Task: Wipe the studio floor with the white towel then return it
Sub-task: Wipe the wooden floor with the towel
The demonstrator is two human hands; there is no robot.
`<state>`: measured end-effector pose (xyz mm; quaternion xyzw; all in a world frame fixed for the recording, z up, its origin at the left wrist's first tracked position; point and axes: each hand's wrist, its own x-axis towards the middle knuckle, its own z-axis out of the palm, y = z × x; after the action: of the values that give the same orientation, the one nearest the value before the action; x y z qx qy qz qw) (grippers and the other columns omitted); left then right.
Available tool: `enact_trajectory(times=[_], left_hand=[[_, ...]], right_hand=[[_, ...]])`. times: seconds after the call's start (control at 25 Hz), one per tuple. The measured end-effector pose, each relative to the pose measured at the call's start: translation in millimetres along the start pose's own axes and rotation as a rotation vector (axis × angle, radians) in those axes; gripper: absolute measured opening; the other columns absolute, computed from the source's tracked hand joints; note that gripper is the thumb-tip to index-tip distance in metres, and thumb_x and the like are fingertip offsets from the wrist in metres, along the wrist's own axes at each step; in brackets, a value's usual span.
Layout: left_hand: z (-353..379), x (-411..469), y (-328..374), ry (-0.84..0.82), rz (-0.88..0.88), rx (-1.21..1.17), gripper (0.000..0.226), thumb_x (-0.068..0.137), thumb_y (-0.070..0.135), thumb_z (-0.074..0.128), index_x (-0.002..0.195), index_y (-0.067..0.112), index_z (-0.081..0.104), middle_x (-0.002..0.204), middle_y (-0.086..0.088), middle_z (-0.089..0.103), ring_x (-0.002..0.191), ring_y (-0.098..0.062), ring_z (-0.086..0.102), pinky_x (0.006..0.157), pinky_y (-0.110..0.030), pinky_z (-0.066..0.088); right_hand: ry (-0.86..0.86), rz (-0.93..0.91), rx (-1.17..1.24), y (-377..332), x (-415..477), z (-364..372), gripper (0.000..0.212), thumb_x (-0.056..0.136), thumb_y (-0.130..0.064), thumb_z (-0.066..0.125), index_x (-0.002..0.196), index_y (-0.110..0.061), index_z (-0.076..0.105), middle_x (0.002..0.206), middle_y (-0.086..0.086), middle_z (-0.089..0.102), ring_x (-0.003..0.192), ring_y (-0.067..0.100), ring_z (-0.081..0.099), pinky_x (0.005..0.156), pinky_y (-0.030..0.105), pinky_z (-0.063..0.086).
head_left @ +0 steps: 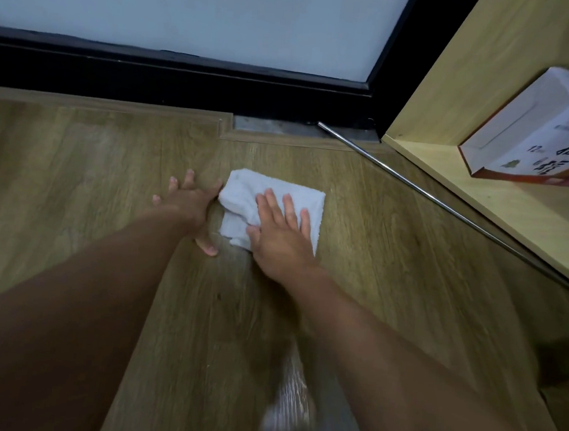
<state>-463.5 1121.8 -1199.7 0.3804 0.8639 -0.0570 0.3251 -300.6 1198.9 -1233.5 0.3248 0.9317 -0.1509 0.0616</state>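
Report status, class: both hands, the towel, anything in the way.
Right hand open, pressing flat on white towel. Left hand open, flat on floor at towel's left edge. Metal rod and shelf close on the right.

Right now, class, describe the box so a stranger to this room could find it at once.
Start at the black-framed frosted glass panel and go right to the pale wooden shelf unit. On its low board lies a white cardboard box, with black characters and an orange-red edge: the only printed thing in view.
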Motion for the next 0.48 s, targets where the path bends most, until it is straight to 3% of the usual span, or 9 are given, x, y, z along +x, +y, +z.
enact_trajectory(times=[0.12, 0.24, 0.32, 0.48], left_hand=[[4.9, 3.2, 6.9, 0.003, -0.01, -0.003, 0.135, 0.056, 0.022, 0.091, 0.153, 0.034, -0.002, 0.159, -0.015, -0.016, 0.144, -0.042, -0.015, 0.114, -0.064, 0.01], [19.6, 2.8, 13.4, 0.054, 0.051, 0.001, 0.107, 0.068, 0.011, 0.083, 0.152, 0.029, 0.019, 0.16, -0.017, 0.011, 0.148, -0.037, -0.004, 0.116, -0.061, 0.01], [27.9, -2.0, 19.2, 0.093, 0.07, -0.043, 0.092, 0.073, 0.019, 0.078, 0.149, 0.027, 0.028, 0.158, -0.016, 0.02, 0.148, -0.036, 0.002, 0.116, -0.06, 0.011], [39.7, -22.0, 38.8, 0.127, -0.088, -0.125, 0.118, 0.065, 0.05, 0.081, 0.153, 0.024, 0.007, 0.16, -0.014, -0.015, 0.145, -0.043, -0.013, 0.114, -0.062, 0.005]], right_hand=[[0.119, -0.097, 0.047, 8.5, -59.1, 22.2, 0.057, 0.102, -0.041, 0.023, 0.155, -0.023, 0.012, 0.164, -0.006, 0.003, 0.15, 0.02, -0.007, 0.118, 0.044, -0.007], [0.079, -0.081, 0.077, 14.6, -53.8, 22.6, 0.057, 0.102, -0.044, 0.023, 0.155, -0.028, 0.011, 0.163, -0.011, 0.002, 0.149, 0.014, -0.009, 0.117, 0.041, -0.01], [0.048, -0.049, 0.02, 15.4, -23.8, 12.6, 0.057, 0.102, -0.044, 0.021, 0.155, -0.03, 0.005, 0.163, -0.014, -0.004, 0.149, 0.013, -0.011, 0.116, 0.04, -0.012], [-0.093, -0.001, 0.028, 10.9, 33.8, -12.6, 0.059, 0.103, -0.044, 0.019, 0.155, -0.03, -0.005, 0.161, -0.014, -0.017, 0.147, 0.012, -0.02, 0.117, 0.042, -0.017]])
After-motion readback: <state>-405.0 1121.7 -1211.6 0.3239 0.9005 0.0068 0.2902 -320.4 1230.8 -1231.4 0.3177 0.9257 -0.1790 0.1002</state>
